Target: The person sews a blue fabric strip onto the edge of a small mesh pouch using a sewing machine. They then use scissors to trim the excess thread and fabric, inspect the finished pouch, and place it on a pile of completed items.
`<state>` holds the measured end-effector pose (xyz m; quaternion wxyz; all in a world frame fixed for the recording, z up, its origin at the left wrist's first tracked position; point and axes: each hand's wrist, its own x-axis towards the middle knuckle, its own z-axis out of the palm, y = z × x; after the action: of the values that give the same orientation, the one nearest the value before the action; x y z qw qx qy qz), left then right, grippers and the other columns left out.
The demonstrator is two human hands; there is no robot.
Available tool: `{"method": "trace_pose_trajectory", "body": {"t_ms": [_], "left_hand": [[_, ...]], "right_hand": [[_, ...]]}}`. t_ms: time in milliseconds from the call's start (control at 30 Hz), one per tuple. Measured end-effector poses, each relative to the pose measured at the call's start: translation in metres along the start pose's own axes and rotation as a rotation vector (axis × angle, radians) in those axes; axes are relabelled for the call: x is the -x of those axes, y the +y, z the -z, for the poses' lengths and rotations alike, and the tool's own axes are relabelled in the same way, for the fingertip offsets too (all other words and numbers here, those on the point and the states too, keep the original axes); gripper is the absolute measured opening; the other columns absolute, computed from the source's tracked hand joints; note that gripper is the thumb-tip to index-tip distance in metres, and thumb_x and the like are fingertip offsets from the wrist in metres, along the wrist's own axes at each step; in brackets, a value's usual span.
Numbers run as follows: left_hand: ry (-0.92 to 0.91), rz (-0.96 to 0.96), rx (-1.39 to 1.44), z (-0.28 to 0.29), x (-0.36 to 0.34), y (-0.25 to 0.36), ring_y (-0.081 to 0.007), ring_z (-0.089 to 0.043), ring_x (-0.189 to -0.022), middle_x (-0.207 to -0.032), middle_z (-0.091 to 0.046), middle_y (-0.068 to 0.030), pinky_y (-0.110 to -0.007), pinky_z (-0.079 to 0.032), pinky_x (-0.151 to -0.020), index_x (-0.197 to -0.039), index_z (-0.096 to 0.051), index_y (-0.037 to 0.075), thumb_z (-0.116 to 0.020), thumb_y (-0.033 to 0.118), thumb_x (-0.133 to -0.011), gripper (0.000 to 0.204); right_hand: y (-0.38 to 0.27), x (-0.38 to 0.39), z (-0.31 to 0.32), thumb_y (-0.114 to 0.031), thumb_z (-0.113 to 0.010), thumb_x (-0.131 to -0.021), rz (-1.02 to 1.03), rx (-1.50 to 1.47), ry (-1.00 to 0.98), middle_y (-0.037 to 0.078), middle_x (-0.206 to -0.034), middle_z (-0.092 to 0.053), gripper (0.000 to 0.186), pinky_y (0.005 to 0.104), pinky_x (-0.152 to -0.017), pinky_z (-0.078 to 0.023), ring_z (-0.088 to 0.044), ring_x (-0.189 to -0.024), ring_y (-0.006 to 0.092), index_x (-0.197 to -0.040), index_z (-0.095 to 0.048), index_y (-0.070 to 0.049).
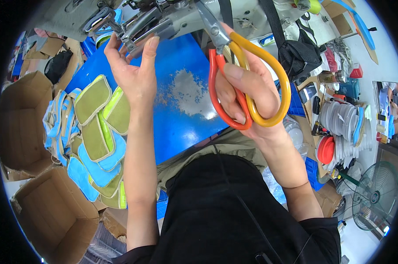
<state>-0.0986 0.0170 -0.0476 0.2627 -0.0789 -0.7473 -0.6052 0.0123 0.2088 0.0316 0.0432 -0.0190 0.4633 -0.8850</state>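
Observation:
In my right hand (pixel 256 83) is a pair of scissors (pixel 216 31) with one red and one orange loop handle. My fingers and thumb pass through the loops, and the metal blades point up toward the machine. My left hand (pixel 135 75) is raised at the metal arm and fittings of a sewing machine (pixel 153 33), with thumb and fingers apart. Its fingertips come close to the metal; whether they touch it is hard to see. Beside my left forearm lies a loose pile of olive, blue and lime-edged fabric pads (pixel 95 138).
The blue tabletop (pixel 168 136) has a worn grey patch. Open cardboard boxes (pixel 54 215) stand at the left. A black pouch (pixel 298 57) hangs from the machine at the right. Stacked pale discs (pixel 339 121) and a green fan (pixel 375 196) are farther right.

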Motion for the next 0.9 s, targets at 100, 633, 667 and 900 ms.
{"method": "trace_pose_trajectory", "body": {"t_ms": [100, 633, 667, 900], "left_hand": [[-0.005, 0.004, 0.020, 0.000, -0.001, -0.001, -0.0236, -0.057, -0.121, -0.137, -0.053, -0.0172, -0.038, -0.049, -0.101, -0.143, -0.040, -0.006, -0.088, 0.028, -0.084, 0.084], [-0.005, -0.024, 0.029, 0.001, -0.001, -0.005, -0.0242, -0.058, -0.120, -0.136, -0.054, -0.0173, -0.038, -0.050, -0.101, -0.142, -0.041, -0.006, -0.089, 0.033, -0.084, 0.085], [-0.002, -0.021, 0.028, 0.001, -0.001, -0.004, -0.0242, -0.058, -0.120, -0.136, -0.054, -0.0173, -0.038, -0.050, -0.101, -0.142, -0.041, -0.006, -0.089, 0.033, -0.084, 0.085], [0.012, 0.001, -0.045, 0.002, 0.000, -0.005, -0.0245, -0.058, -0.120, -0.137, -0.054, -0.0170, -0.038, -0.050, -0.100, -0.142, -0.042, -0.005, -0.088, 0.031, -0.085, 0.082]], "right_hand": [[0.001, 0.000, -0.003, -0.018, -0.063, -0.095, 0.019, 0.016, 0.035, 0.002, -0.060, -0.050, 0.076, 0.0228, -0.043, -0.034, -0.041, -0.043, 0.0087, -0.159, -0.027, 0.004], [0.000, -0.001, 0.001, -0.017, -0.060, -0.095, 0.001, 0.033, 0.022, 0.001, -0.059, -0.049, 0.074, 0.0221, -0.044, -0.034, -0.041, -0.042, 0.0077, -0.159, -0.028, 0.004], [0.001, 0.000, 0.001, -0.016, -0.061, -0.095, -0.004, 0.035, 0.024, 0.001, -0.059, -0.049, 0.074, 0.0222, -0.044, -0.035, -0.042, -0.042, 0.0076, -0.158, -0.028, 0.005], [-0.004, 0.041, -0.003, -0.007, -0.064, -0.093, 0.007, 0.196, 0.086, 0.007, -0.110, -0.061, 0.076, 0.0233, -0.071, -0.047, -0.057, -0.076, 0.0071, -0.159, -0.028, 0.003]]}}
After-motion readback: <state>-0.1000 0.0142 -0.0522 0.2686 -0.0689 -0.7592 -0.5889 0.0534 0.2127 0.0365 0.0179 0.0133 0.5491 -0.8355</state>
